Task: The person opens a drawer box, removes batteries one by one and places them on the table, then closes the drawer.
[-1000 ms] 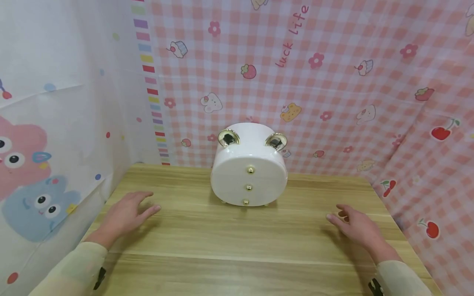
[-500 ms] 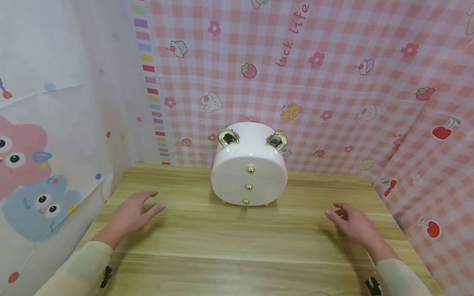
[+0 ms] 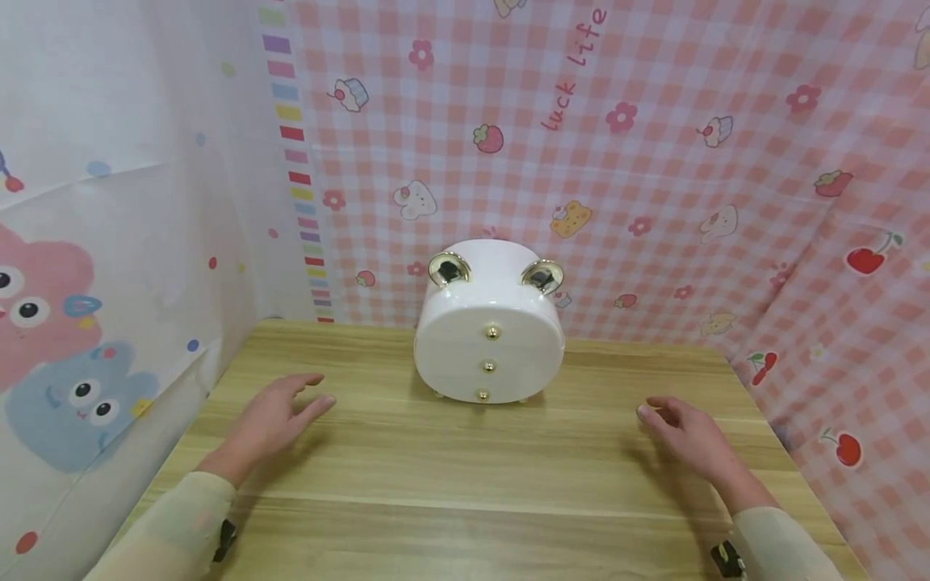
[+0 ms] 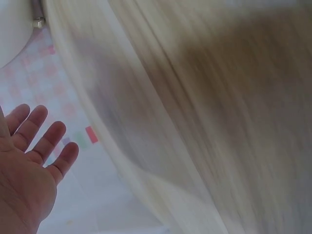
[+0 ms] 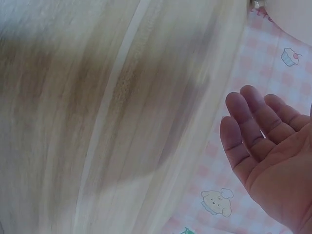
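A white, oval-fronted box (image 3: 458, 355) with small gold knobs down its front and two round gold ears on top stands on short gold feet near the back of the wooden table (image 3: 436, 476). To its left, my left hand (image 3: 272, 415) hovers above the table with relaxed fingers and an empty palm. My right hand (image 3: 686, 436) is held over the table to the box's right, fingers slightly bent, holding nothing. Both wrist views show bare palms, the left hand (image 4: 29, 175) and the right hand (image 5: 278, 161); only an edge of the box enters each.
Behind the table hangs a pink checked cloth (image 3: 523, 177) printed with fruit and animals. A white cloth (image 3: 160, 266) with cartoon figures hangs along the left side. More checked cloth runs down the right. The box stands close to the table's back edge.
My left hand has moved a little to the right, closer to the box. The right hand has shifted only slightly, its fingers bending a bit more. The box has stayed in place.
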`<state>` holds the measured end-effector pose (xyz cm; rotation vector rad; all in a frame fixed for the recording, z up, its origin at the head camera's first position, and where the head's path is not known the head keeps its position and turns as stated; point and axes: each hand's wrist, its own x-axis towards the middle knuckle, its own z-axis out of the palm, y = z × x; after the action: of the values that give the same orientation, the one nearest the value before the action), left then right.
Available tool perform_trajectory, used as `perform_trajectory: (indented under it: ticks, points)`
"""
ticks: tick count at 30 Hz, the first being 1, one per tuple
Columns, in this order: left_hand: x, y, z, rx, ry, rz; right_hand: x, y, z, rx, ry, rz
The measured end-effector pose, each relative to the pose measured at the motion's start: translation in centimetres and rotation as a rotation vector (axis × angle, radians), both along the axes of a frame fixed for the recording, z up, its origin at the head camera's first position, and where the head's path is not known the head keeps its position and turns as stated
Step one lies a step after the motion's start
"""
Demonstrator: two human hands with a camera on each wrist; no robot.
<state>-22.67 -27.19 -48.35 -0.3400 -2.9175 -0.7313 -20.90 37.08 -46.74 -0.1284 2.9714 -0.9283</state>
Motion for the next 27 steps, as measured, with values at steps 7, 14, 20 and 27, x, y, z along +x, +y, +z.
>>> perform_trajectory:
  ticks: [7,14,20,27]
  points:
    - [-0.1,1.0,0.0,0.047,0.016,-0.019,0.1,-0.5,0.4,-0.031,0.002,0.013]
    - [-0.2,1.9,0.2,0.089,0.034,-0.039,0.1,-1.0,0.7,-0.11,-0.039,0.02]
    - [-0.3,2.6,0.7,0.127,0.027,-0.051,0.0,-1.4,0.7,-0.171,-0.043,0.029]
    - [-0.5,3.1,1.2,0.144,0.049,-0.042,0.3,-2.0,0.9,-0.198,-0.05,0.04]
